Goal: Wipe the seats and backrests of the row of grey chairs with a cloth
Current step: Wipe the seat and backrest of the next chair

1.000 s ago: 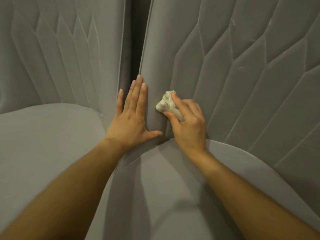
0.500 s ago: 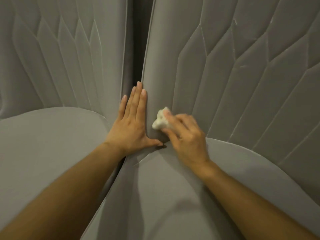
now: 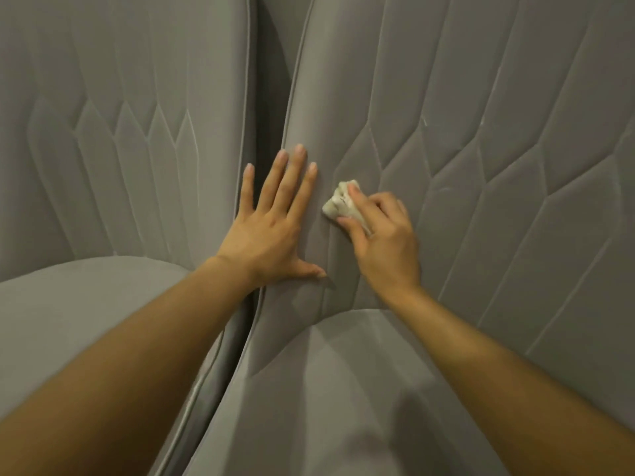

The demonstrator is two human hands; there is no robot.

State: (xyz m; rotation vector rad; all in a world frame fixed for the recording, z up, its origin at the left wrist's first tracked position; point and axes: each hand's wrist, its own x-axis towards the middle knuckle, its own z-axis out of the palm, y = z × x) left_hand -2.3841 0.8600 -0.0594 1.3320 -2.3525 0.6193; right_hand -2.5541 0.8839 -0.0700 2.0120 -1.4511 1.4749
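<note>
My left hand (image 3: pixel 271 231) lies flat on the side edge of the grey chair back (image 3: pixel 481 149), fingers (image 3: pixel 292 180) straight. My right hand (image 3: pixel 381 242) squeezes a small white cloth (image 3: pixel 338 202) and presses it on that same back, just above the seat (image 3: pixel 343 389).

Your body shows in this view as two arms and two hands only. Your left forearm (image 3: pixel 113 365) is bare along its whole visible length, and your right forearm (image 3: pixel 515 376) is bare likewise. Each tapers toward a narrower wrist. Your left hand (image 3: pixel 264 235) is bare, with long, slender fingers and short, rounded nails (image 3: pixel 301 150) that show pale at the tips. Your right hand (image 3: pixel 385 245) is bare as well. Its knuckles stand out as low ridges across the back, and short pale nails show on its forefinger and thumb.
</note>
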